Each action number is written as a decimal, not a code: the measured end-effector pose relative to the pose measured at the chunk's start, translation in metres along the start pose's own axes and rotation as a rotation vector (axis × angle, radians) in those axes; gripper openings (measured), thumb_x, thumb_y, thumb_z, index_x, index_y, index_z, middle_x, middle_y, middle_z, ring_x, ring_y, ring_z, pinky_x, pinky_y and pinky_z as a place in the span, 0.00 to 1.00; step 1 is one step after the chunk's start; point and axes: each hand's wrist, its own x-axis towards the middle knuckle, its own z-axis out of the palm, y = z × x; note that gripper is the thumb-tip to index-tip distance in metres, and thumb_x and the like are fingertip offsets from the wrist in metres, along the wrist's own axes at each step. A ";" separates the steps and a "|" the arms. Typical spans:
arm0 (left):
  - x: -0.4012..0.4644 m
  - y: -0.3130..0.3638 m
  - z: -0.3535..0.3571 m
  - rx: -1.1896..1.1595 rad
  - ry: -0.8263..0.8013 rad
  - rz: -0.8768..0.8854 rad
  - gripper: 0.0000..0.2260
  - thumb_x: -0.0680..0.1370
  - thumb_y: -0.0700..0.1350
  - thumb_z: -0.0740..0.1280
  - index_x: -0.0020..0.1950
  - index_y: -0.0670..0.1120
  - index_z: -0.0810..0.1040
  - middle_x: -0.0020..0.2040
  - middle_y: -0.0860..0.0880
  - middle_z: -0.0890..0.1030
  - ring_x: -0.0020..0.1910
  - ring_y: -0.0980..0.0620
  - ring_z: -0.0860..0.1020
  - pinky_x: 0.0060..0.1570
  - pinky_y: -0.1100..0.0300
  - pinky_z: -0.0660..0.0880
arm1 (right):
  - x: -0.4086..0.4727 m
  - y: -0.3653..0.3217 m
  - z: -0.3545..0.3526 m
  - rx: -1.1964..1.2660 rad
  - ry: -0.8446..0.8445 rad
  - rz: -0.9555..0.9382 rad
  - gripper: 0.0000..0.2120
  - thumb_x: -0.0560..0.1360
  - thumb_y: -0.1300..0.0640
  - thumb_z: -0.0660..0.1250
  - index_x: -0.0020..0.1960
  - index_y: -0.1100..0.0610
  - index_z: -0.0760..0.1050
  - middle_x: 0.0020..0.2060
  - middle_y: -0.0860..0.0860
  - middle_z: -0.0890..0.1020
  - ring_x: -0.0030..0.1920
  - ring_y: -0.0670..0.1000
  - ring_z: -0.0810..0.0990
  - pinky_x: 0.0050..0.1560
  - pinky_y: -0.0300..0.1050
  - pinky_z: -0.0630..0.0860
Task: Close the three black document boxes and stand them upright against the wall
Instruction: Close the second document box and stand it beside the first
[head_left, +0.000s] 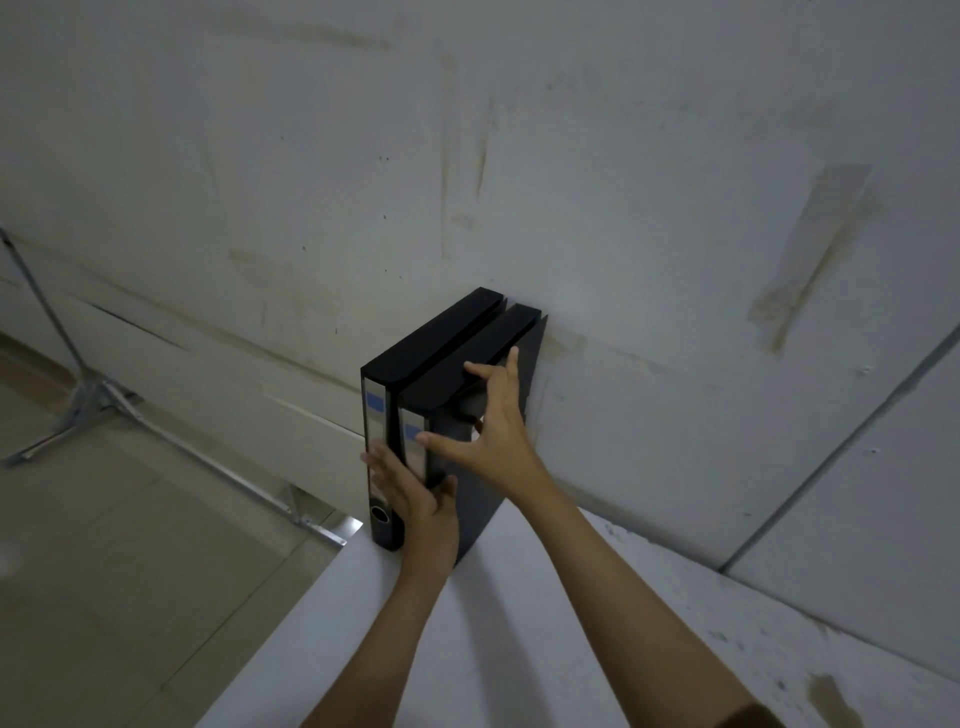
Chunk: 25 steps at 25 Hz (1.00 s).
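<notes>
Three black document boxes stand upright together on the white table (519, 623), their backs at the wall (623, 260). The left box (436, 338) and the middle box (470, 358) are closed and show grey spine labels with blue patches. On the right box (480, 499) the cover (535, 358) stands slightly apart from the body. My left hand (415, 499) lies flat against the lower spines, thumb toward the right box. My right hand (493, 436) is spread over the top front corner of the middle and right boxes, fingertips on their top edges.
The boxes stand at the table's left edge, and the tiled floor (104, 571) lies below it. A metal stand with spread legs (88, 395) is on the floor at the left. A wall panel seam (831, 457) runs at the right.
</notes>
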 end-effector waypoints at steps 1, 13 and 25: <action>0.001 0.000 0.002 0.014 0.005 -0.004 0.40 0.76 0.36 0.62 0.73 0.48 0.34 0.76 0.45 0.33 0.72 0.56 0.35 0.69 0.58 0.41 | 0.003 0.001 0.000 -0.001 0.007 0.000 0.39 0.64 0.50 0.76 0.67 0.49 0.58 0.75 0.52 0.34 0.67 0.36 0.41 0.65 0.38 0.53; 0.001 0.000 -0.001 0.075 0.002 -0.025 0.41 0.74 0.34 0.65 0.74 0.48 0.37 0.77 0.45 0.36 0.76 0.48 0.37 0.73 0.51 0.44 | -0.002 0.006 -0.001 0.070 -0.043 0.009 0.52 0.67 0.52 0.74 0.73 0.44 0.37 0.75 0.49 0.33 0.73 0.45 0.32 0.68 0.44 0.48; -0.046 0.054 -0.006 0.016 0.099 0.055 0.37 0.72 0.37 0.69 0.73 0.43 0.51 0.75 0.38 0.51 0.75 0.41 0.53 0.73 0.43 0.58 | -0.062 -0.014 -0.038 0.067 -0.005 0.094 0.52 0.68 0.50 0.72 0.73 0.47 0.34 0.76 0.50 0.37 0.75 0.51 0.36 0.75 0.53 0.45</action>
